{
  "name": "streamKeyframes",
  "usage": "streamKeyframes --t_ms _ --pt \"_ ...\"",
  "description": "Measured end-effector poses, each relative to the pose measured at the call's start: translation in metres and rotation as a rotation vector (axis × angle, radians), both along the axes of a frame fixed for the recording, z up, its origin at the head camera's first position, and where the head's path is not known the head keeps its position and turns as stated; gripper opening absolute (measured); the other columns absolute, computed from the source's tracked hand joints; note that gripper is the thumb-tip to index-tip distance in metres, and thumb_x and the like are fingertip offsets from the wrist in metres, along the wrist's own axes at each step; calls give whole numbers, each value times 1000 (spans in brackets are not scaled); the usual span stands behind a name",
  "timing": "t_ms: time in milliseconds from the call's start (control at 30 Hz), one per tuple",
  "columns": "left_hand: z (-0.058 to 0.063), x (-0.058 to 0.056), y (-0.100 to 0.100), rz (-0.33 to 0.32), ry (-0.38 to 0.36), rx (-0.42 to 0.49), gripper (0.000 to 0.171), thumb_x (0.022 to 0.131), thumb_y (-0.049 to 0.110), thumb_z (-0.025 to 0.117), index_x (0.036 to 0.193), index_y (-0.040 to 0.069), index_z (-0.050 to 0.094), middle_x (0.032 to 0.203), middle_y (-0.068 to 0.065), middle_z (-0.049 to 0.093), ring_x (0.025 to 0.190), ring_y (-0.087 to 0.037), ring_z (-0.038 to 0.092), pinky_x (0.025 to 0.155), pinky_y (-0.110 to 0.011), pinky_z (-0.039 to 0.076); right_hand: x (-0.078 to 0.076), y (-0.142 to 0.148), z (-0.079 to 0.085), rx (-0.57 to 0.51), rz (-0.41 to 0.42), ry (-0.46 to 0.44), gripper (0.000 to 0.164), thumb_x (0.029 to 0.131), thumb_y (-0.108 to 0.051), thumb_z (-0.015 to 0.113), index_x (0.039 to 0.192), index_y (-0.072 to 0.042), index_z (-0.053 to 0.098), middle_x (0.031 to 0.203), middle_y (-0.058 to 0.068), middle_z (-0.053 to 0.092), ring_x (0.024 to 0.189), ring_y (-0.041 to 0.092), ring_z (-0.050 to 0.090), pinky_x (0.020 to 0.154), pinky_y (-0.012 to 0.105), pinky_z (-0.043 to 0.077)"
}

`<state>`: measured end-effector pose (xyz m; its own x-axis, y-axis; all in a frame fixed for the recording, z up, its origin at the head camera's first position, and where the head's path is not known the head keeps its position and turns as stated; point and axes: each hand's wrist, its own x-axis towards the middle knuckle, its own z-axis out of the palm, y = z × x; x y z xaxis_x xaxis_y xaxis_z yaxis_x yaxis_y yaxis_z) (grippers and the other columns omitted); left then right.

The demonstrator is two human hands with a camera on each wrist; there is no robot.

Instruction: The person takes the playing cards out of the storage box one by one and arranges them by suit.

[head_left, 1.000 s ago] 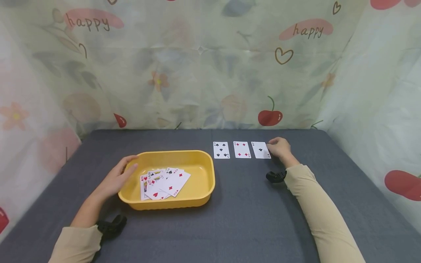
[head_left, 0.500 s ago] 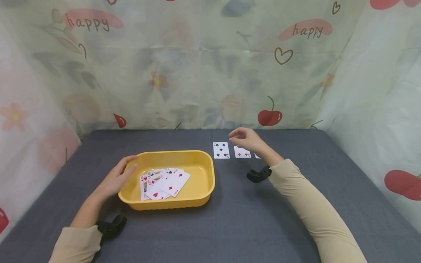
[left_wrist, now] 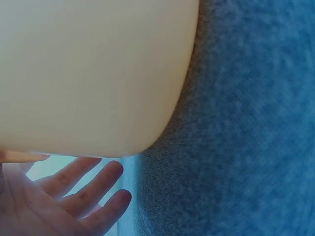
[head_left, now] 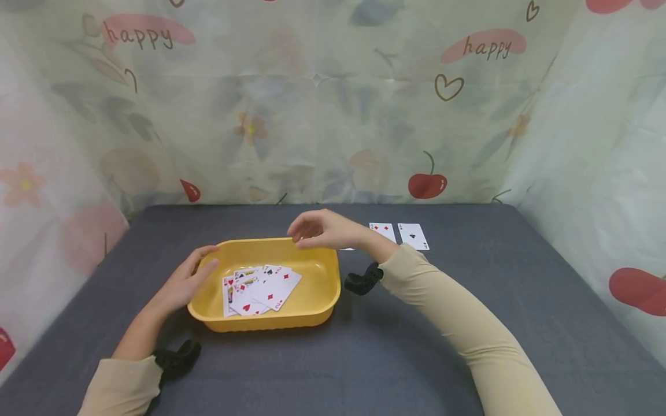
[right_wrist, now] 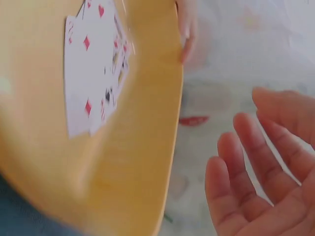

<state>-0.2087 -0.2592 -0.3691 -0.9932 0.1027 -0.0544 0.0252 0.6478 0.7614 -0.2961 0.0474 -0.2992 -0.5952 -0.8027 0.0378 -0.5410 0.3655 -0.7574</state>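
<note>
Presumably light, slick, bendable cards [head_left: 283, 287], best edge-pinched; my right fingers [right_wrist: 260, 152] relaxed, unladen; left fingers [left_wrist: 94, 188] loosely against tray [head_left: 314, 283].

"From where I stand, what is the person wearing?"

"Plain beige on both arms: a long right sleeve [head_left: 458, 323], creased partway along, and a matching left sleeve [head_left: 122, 384]."

"And at the wrists?"

"Black gear by each cuff: a curved, hooked right wrist unit [head_left: 364, 279] and a similarly rounded left wrist unit [head_left: 179, 357], finer details too small to read."
</note>
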Motion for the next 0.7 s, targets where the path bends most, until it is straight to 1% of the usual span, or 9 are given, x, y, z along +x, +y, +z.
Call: streamKeyframes --t_ms 100,233,400,500,567,700 --pt "0 0 0 2 -3 2 62 99 46 34 146 7 21 148 -26 24 129 -41 32 105 -60 28 1 -17 -3 23 92 7 33 86 -10 66 116 0 58 113 16 63 103 18 61 91 23 48" --pt "-1 0 -1 -1 -1 3 62 99 46 34 146 7 21 148 -26 23 129 -41 31 104 -61 28 0 -34 -10 91 168 -39 36 86 -9 66 118 2 56 117 18 61 108 25 60 93 23 47" --pt "-1 -1 0 -3 6 9 62 99 45 35 146 6 22 149 -26 23 131 -42 29 105 -62 26 -1 -50 -22 194 192 -90 37 84 -8 68 119 0 57 120 15 60 111 25 58 91 22 48" --pt "-1 -1 0 -1 11 6 62 99 45 35 145 6 22 149 -26 23 131 -43 29 105 -61 25 -2 -58 -27 236 202 -111 37 83 -7 69 118 -1 58 120 15 60 112 25 57 86 20 48" --pt "-1 -1 0 0 13 4 61 99 44 34 145 6 23 148 -26 23 131 -42 29 105 -61 25 -2 -63 -30 259 207 -125 38 83 -6 69 119 -1 58 120 14 60 113 25 56 84 20 49" --pt "-1 -1 -1 -3 13 1 61 100 44 34 145 6 22 148 -26 23 131 -42 30 104 -61 26 -2 -70 -35 314 205 -116 38 83 -6 68 119 -5 58 119 10 60 112 22 55 85 21 47"
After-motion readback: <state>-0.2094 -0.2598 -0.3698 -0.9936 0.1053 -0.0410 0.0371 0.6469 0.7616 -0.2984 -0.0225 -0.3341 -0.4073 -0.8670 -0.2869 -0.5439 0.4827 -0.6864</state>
